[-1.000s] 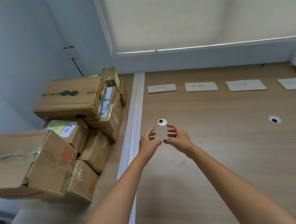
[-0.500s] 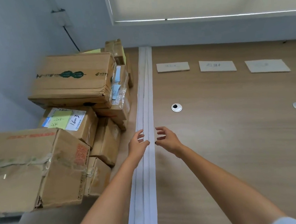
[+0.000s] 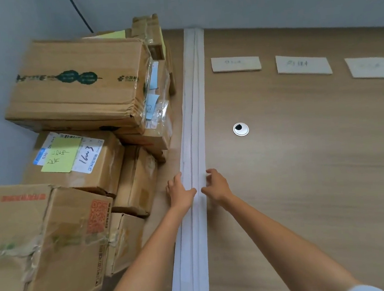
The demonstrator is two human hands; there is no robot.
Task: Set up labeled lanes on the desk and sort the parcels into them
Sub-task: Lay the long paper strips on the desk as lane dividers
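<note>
Lower centre: left hand (image 3: 181,193) and right hand (image 3: 216,186) sit on either side of the white strips (image 3: 193,145), fingers loosely curled, touching the strips' edges w/o a clear grip. Strips run up the wooden surface (image 3: 307,181) toward the wall. Left of frame: stacked parcels (image 3: 75,86). Top right: row of label cards (image 3: 236,63), one just beyond a round grommet (image 3: 240,129).
</note>
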